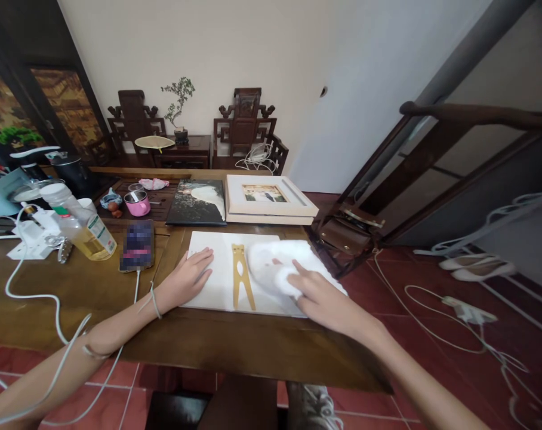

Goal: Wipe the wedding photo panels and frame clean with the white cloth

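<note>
Under your right hand (313, 292), which is curled round a bunch of it, the white cloth (262, 260) looks soft and light; grip it there. Your left hand (193, 278) lies flat on the white board (217, 245), probably stiff; steady its edge.

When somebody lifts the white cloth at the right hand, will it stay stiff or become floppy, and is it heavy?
The white cloth is probably floppy: it bunches softly at the right hand. It looks light for its size, given its fluffy surface. It seems unlikely to roll, since much of it lies spread out.
</note>
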{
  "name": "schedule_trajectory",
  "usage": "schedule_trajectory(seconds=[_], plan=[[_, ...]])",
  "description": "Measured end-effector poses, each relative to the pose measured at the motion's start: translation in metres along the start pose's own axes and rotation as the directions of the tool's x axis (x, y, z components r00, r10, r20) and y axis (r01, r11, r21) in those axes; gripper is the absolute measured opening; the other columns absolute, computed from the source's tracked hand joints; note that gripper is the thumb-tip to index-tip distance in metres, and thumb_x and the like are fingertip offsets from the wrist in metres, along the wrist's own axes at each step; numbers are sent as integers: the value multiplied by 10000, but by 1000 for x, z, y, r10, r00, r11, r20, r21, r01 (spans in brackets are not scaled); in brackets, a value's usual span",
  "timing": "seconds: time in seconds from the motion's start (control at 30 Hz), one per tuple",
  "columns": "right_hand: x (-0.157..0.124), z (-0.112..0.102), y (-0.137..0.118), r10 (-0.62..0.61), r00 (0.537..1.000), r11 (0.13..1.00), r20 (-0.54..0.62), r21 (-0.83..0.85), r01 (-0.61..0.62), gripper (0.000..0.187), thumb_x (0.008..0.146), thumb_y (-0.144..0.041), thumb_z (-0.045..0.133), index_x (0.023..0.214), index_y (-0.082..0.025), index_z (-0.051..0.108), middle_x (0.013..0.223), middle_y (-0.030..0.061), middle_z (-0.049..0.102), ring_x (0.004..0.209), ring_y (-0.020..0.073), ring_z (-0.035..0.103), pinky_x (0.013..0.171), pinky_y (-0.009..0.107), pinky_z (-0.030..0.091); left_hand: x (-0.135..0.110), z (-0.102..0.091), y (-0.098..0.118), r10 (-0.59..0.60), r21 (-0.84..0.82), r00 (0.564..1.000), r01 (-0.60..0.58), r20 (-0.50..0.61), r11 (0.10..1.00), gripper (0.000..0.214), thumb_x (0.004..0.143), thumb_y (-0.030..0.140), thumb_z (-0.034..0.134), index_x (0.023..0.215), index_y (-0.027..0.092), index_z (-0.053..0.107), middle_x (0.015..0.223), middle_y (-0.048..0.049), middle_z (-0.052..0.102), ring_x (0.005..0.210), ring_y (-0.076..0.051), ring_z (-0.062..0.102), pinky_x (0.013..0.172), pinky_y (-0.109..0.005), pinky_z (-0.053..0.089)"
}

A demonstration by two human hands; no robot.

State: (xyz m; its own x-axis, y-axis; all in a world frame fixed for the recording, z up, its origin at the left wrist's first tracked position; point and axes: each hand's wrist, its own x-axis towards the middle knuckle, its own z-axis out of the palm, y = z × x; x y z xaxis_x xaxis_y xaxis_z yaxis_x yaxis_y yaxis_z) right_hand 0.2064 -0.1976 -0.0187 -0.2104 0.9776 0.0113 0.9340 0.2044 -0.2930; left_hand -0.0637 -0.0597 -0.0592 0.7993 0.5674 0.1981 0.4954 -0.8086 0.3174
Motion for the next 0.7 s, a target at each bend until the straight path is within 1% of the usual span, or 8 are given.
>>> schedule_trajectory(seconds=[0.07, 0.13, 0.23, 0.37, 0.43, 0.53, 0.6, 0.7], plan=[[-24, -6, -13, -33, 995, 999, 90, 15, 31, 362, 650, -33, 367, 890, -198, 582, 1309, 67, 531, 1300, 271, 378, 973, 394, 396, 0, 0, 0, -3, 2, 1000, 3, 0, 1000, 381, 940, 233, 369, 1306, 165, 448, 1408, -129, 440, 1341, -227, 346, 1101, -511, 243], [-38, -14, -20, -48, 985, 998, 164, 36, 43, 406, 652, -35, 372, 947, -206, 593, 1308, 58, 534, 1311, 269, 365, 987, 388, 394, 0, 0, 0, -5, 2, 1000, 5, 0, 1000, 379, 941, 234, 368, 1304, 162, 451, 1408, -131, 440, 1341, -230, 345, 1102, -510, 243], [-37, -19, -18, -36, 979, 998, 199, 62, 24, 397, 659, -52, 377, 951, -203, 600, 1153, 73, 620, 1243, 273, 444, 965, 381, 415, 1, 0, 0, 1, 2, 1000, -1, 4, 1000, 378, 942, 235, 361, 1301, 158, 453, 1410, -131, 437, 1342, -230, 343, 1103, -511, 243], [4, -13, 5, -9, 997, 1000, 79, 29, 6, 268, 682, -85, 374, 824, -204, 568, 850, 55, 638, 973, 246, 581, 862, 371, 460, 1, 0, 0, -8, 1, 1000, 8, 18, 1000, 382, 944, 239, 357, 1306, 159, 448, 1416, -124, 430, 1346, -227, 336, 1106, -512, 242], [33, -9, 18, -17, 1000, 1000, -4, -17, 17, 192, 705, -102, 381, 755, -214, 529, 768, 36, 610, 875, 230, 583, 847, 367, 452, 1, -1, 0, -9, -3, 1000, 9, 20, 1000, 386, 944, 241, 358, 1310, 157, 446, 1420, -123, 425, 1348, -228, 333, 1107, -510, 242], [69, -4, 32, -29, 997, 998, -75, -66, 24, 150, 715, -98, 388, 690, -220, 473, 709, 25, 579, 785, 220, 567, 914, 379, 389, 1, -1, 0, -7, -6, 1000, 7, 16, 1000, 391, 943, 245, 360, 1313, 152, 444, 1417, -126, 428, 1347, -230, 335, 1109, -512, 239], [84, -3, 36, -28, 996, 997, -87, -78, 21, 150, 710, -90, 389, 673, -218, 457, 680, 26, 565, 744, 219, 559, 947, 383, 345, 1, -2, 0, -11, -4, 1000, 11, 19, 1000, 392, 943, 246, 362, 1313, 148, 444, 1413, -129, 432, 1345, -231, 338, 1109, -515, 238], [91, -2, 38, -27, 996, 995, -88, -93, 19, 141, 690, -86, 400, 673, -212, 463, 660, 36, 561, 730, 230, 553, 905, 366, 352, 1, -3, 1, -20, 0, 999, 20, 29, 1000, 389, 942, 240, 364, 1310, 143, 447, 1412, -130, 434, 1346, -231, 337, 1108, -515, 240]])
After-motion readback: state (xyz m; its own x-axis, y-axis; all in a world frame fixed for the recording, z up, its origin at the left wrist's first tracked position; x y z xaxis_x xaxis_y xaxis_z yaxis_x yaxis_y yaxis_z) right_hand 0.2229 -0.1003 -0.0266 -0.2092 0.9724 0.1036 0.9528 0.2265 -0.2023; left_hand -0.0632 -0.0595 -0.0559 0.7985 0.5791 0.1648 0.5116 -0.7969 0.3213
